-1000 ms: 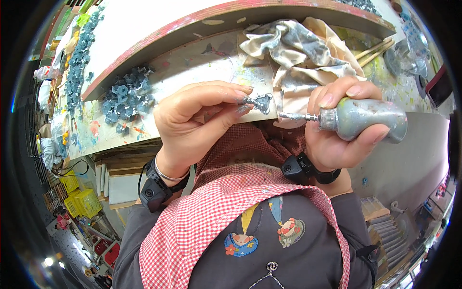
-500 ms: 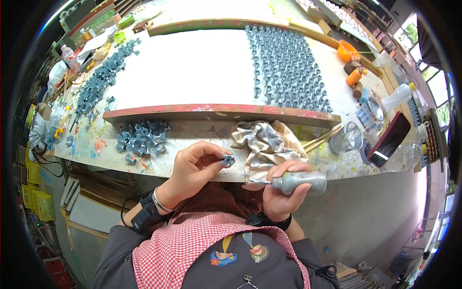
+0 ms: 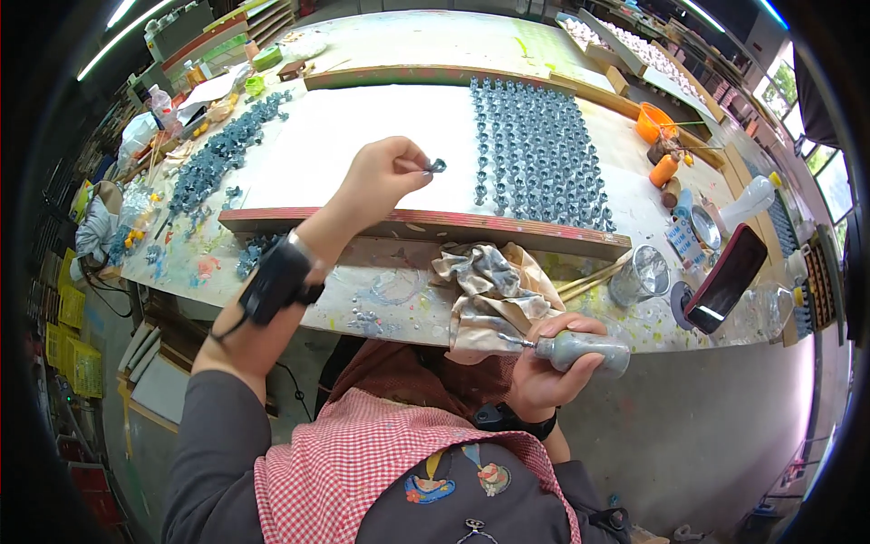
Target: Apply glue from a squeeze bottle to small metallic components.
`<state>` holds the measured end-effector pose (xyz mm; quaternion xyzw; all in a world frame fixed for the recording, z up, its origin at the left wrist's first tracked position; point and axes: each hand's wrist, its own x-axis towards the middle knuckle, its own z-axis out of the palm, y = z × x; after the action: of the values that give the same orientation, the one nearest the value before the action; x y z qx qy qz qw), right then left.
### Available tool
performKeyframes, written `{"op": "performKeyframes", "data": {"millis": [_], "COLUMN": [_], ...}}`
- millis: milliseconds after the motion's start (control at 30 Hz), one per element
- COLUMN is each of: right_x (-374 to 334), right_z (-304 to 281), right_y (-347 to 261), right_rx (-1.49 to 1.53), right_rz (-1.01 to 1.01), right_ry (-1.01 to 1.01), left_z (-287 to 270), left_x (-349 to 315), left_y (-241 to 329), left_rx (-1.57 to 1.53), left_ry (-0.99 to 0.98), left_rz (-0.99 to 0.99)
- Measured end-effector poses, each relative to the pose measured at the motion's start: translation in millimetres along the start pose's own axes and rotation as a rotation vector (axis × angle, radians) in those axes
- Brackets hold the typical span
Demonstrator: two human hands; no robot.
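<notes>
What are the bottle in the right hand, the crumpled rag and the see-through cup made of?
The bottle is probably plastic: its greyish sides look smooth and slightly shiny.

The rag looks like soft, dull cloth, because it bunches into loose folds and has grey stains.

The cup is clear and glossy, with bright glints; it could be plastic or glass.

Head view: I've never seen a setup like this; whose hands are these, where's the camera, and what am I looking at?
No robot here: a person works bare-handed, filmed by a fisheye camera on their own head looking down, so straight edges bend. The left hand holds a small blue-grey piece over a white sheet; the right hand grips a grey bottle with a thin tip. On the table lie neat rows of similar pieces, a loose pile and a stained cloth.
</notes>
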<state>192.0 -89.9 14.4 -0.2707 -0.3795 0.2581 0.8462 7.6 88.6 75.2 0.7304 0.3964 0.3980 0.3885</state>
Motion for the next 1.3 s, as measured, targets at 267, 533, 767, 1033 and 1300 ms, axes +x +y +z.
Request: {"op": "performKeyframes", "data": {"millis": [267,533,767,1033,1300], "right_x": [-2.7,-4.9,-3.2,-2.7,-2.3], "right_z": [-12.3,-17.3,-17.0,-16.8,-15.7], "right_y": [-1.5,0.0,9.2,9.4,8.9], "right_rx": [0.004,-0.019,-0.039,-0.063,-0.067], "right_rz": [-0.048,-0.003,-0.024,-0.027,0.019], "right_ry": [0.040,0.040,0.056,0.030,-0.003], "left_z": [5.2,-8.9,-33.9,-17.8,-10.9], "left_x": [66.5,59.6,57.2,63.2,63.5], "left_y": [-53.8,-59.8,-32.2,-8.4,-10.9], "left_rx": [0.422,0.613,0.685,0.775,0.877], "left_ry": [-0.256,-0.269,-0.298,-0.393,-0.414], "left_rz": [-0.041,-0.044,0.203,0.465,0.558]}}
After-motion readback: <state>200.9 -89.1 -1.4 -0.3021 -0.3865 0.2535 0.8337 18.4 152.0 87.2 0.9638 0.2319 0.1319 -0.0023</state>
